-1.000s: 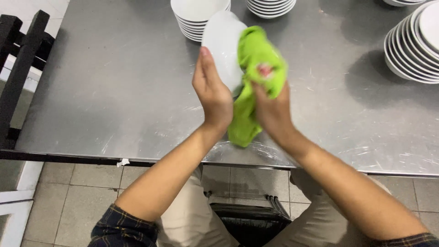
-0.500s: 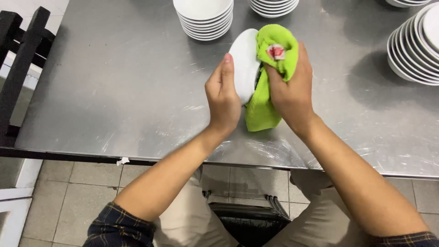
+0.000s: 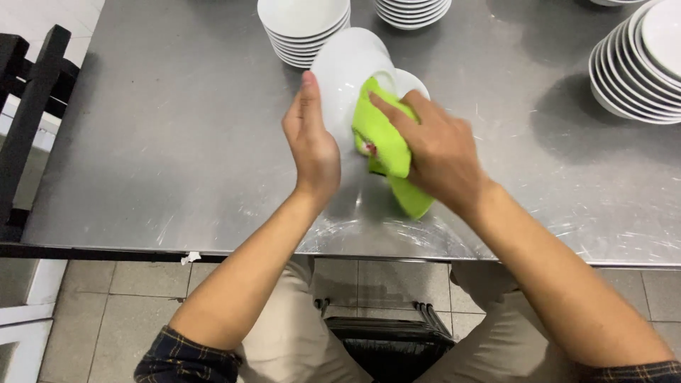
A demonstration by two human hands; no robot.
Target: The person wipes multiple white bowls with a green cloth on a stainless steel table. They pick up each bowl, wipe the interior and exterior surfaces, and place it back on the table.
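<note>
- Head view: left hand (image 3: 312,142) grips a white bowl (image 3: 347,71) tilted above the steel bench (image 3: 142,142)
- Right hand (image 3: 433,152) clamps a green cloth (image 3: 383,138) against the bowl, bowl at its eleven o'clock

the scene is evenly and fairly brightly lit from overhead, with soft light and no harsh hotspots. the brushed steel table (image 3: 142,142) gives a dull sheen, and near its front edge it mirrors the forearms as pale, smeared reflections. soft dark shadows fall on the steel beside the stack of bowls (image 3: 301,32) and to the left of the stacked plates (image 3: 631,71), so the light comes from somewhat right. the white bowl (image 3: 344,71) is nearly blown out, its surface showing little detail. the green cloth (image 3: 383,142) looks saturated. focus is sharp throughout; fingers show only slight motion softness. edges bend mildly from the wide lens.
</note>
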